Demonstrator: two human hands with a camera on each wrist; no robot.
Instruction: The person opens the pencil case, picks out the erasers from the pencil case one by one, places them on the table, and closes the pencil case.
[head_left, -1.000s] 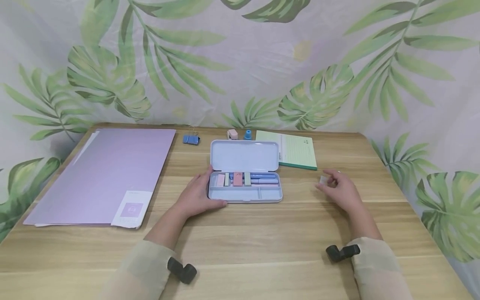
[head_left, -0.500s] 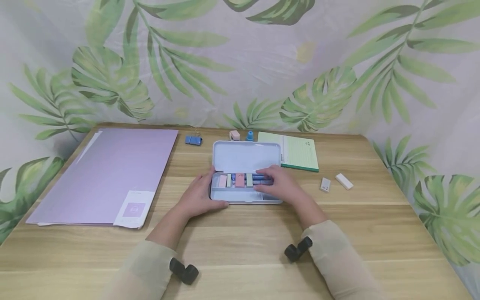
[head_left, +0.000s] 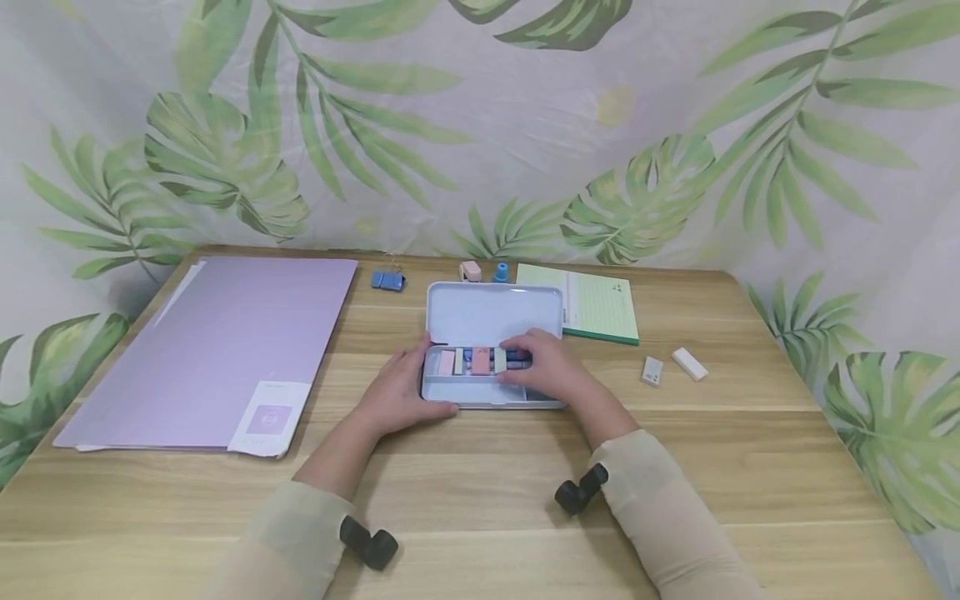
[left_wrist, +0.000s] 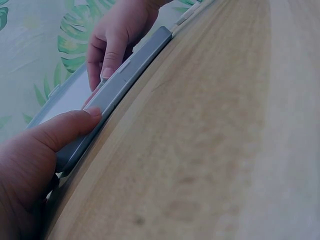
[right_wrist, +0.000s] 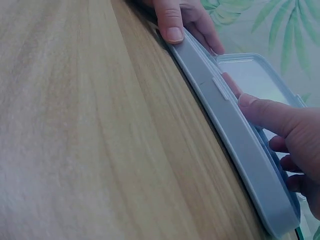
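Left hand: the left hand [head_left: 396, 392] grips the left end of the pencil case [head_left: 492, 346], thumb [left_wrist: 70, 127] pressed flat along its near rim, the other fingers curled round the far side of that end.
Right hand: the right hand [head_left: 546, 372] lies over the right half of the case tray, fingers [head_left: 517, 343] bent down onto the pens [head_left: 519, 358] inside; the thumb [right_wrist: 265, 112] sits at the near rim. Whether the fingers pinch a pen cannot be told.
Pencil case: open on the worktop [head_left: 480, 517], mid-way across, lid tipped back; pink and green blocks [head_left: 472, 361] stand in the tray's left part.
Right of the case: 2 small erasers [head_left: 671, 367], well apart from the hands.
Left: a purple folder [head_left: 217, 342] lying flat.
Far side: a green notepad [head_left: 596, 304] touching the lid's right corner, a blue clip [head_left: 387, 280], 2 small pink and blue pieces [head_left: 483, 271] just behind the lid.
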